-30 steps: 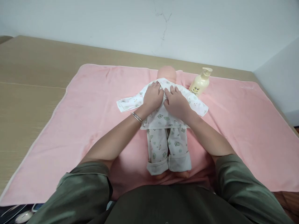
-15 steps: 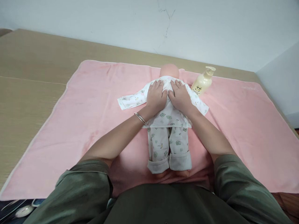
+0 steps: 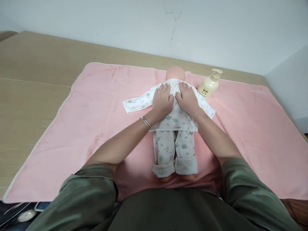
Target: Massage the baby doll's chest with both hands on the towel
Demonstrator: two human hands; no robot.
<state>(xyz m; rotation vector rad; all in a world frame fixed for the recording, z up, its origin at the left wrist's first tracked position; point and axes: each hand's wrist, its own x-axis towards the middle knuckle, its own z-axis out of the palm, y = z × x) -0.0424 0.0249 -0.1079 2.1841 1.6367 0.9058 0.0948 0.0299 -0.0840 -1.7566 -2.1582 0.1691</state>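
Observation:
A baby doll (image 3: 175, 73) lies on a pink blanket (image 3: 101, 106), its head toward the wall. It wears a white printed top (image 3: 176, 120) and matching trousers (image 3: 166, 147) with turned-up cuffs. My left hand (image 3: 163, 100) rests flat on the left side of the doll's upper torso, fingers stretched out. Mirroring it, my right hand (image 3: 188, 98) lies flat on the right side, also with fingers extended. The two thumbs point toward each other, a small gap between them. Neither hand grips anything. The doll's face is not visible.
A cream pump bottle (image 3: 209, 85) leans near the doll's right-hand sleeve on the blanket. Beneath is a wooden table (image 3: 31, 64), with a white wall (image 3: 120, 25) behind. At the lower left, a white rounded object (image 3: 26, 215) and cables show below the blanket's edge.
Both hands stay flat on the doll's top; the gap between the thumbs has widened slightly. The view has shifted a little.

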